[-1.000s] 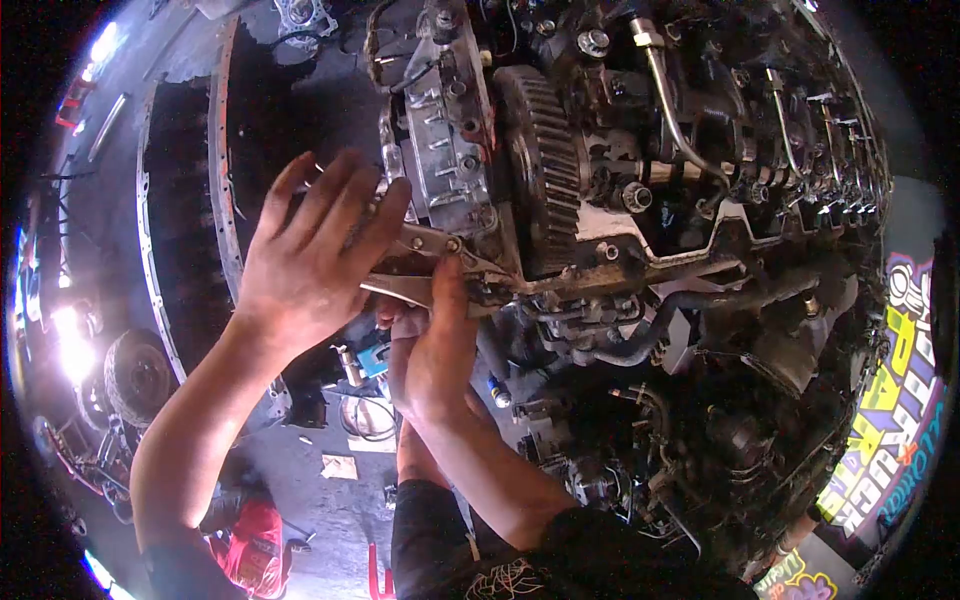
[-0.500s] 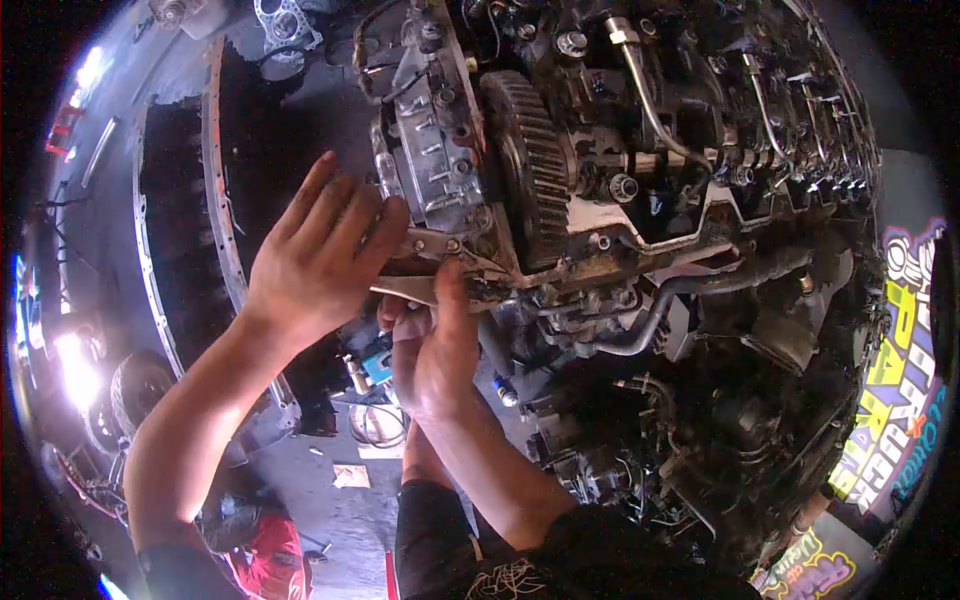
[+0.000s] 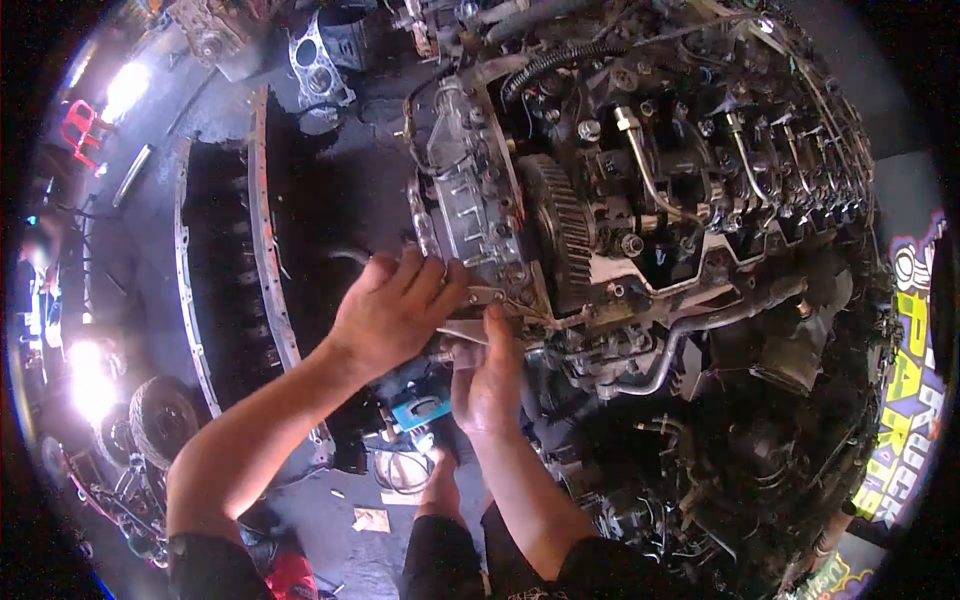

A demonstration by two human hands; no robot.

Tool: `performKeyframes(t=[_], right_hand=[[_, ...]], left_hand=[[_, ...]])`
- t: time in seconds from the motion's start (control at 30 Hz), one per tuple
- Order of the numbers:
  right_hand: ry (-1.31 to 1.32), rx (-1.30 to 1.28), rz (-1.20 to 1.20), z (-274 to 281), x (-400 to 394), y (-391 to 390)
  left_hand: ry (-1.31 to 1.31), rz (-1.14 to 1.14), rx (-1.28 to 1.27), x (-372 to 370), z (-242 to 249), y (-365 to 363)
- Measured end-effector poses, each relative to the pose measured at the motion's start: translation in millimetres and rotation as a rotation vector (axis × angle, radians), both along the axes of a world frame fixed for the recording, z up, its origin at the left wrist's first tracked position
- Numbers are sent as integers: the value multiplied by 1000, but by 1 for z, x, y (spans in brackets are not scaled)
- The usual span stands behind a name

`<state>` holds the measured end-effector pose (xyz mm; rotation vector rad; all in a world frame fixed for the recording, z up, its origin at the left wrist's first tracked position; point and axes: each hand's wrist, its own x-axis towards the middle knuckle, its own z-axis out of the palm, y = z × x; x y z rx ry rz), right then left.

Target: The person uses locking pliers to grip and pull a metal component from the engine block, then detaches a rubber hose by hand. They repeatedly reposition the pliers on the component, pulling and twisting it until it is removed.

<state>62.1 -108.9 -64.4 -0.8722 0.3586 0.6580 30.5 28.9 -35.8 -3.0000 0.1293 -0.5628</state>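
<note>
A large engine (image 3: 690, 170) fills the right side, its valve gear and a toothed gear (image 3: 560, 225) exposed. At its near front corner sits a bare-metal bracket (image 3: 485, 297) with bolt heads, below a ribbed metal housing (image 3: 470, 220). My left hand (image 3: 395, 312) comes from the left, fingers curled against the bracket's outer end; its fingertips are partly hidden. From below, my right hand (image 3: 485, 385) grips the bracket, thumb pressed on its face and fingers bent underneath. What lies behind those fingers is hidden.
A curved pipe (image 3: 660, 365) runs along the engine's near side. On the left stands a long dark part with pale drilled flanges (image 3: 262, 215). A blue object (image 3: 420, 408), a coiled cable (image 3: 400, 470) and a wheel (image 3: 160, 420) lie below. A gasket-like plate (image 3: 318, 70) is at the top.
My left hand's raised, spread fingers have curled in toward the bracket. My right hand keeps its grip there. The view has shifted, so the engine appears lower and further right.
</note>
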Motion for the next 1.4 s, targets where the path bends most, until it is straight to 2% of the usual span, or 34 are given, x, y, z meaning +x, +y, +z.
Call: performKeyframes(t=[0.1, 0.17, 0.27, 0.33, 0.37, 0.47, 0.5, 0.57, 0.6, 0.63, 0.7, 0.73, 0.8, 0.87, 0.97, 1.07, 1.2, 1.3, 1.4], right_hand=[[-115, -31, -9, 17, -3, 0], [-494, -355, 140, 3, -9, -9], [-615, -372, 310, -5, -4, -1], [-338, -148, 343, 22, 4, 25], [-304, -5, 425, 30, 10, 36], [-459, -9, 329, 34, 3, 59], [-425, -72, 370, 34, -3, 54], [-506, -211, 618, 36, -17, 25], [-433, -165, 640, 22, -35, 7], [-359, -121, 661, -2, -55, -16], [-511, -249, 814, -47, -79, -72], [-588, -432, 924, -31, -73, -92], [-748, -638, 1008, -55, -76, -151], [-746, -660, 955, -97, -87, -207], [-536, -699, 1004, -88, -63, -239], [-500, -723, 1045, -88, -46, -251], [-432, -705, 1116, -76, -31, -237], [-514, -626, 1138, -85, -34, -239], [-627, -660, 1176, -93, -37, -241]], left_hand=[[50, 43, -58, -8, 13, -5], [70, 116, -100, -16, 20, -9], [128, 242, -304, -30, 31, -7], [117, 354, -326, -34, 33, 5], [81, 404, -307, -30, 36, 14], [-41, 463, -204, -8, 41, 41], [-81, 468, -164, 0, 41, 49], [-97, 477, -139, 16, 40, 62], [-103, 483, -128, 25, 38, 68], [-139, 465, -167, 34, 31, 75], [-140, 449, -131, 51, 28, 86], [-135, 444, -114, 57, 26, 90], [-132, 425, -112, 65, 21, 94], [-122, 432, -117, 73, 15, 98], [-55, 425, -141, 76, 24, 98], [-18, 356, -190, 78, 29, 104], [1, 275, -42, 86, 38, 117], [-8, 151, -77, 96, 36, 138], [42, 92, -63, 107, 35, 152]])
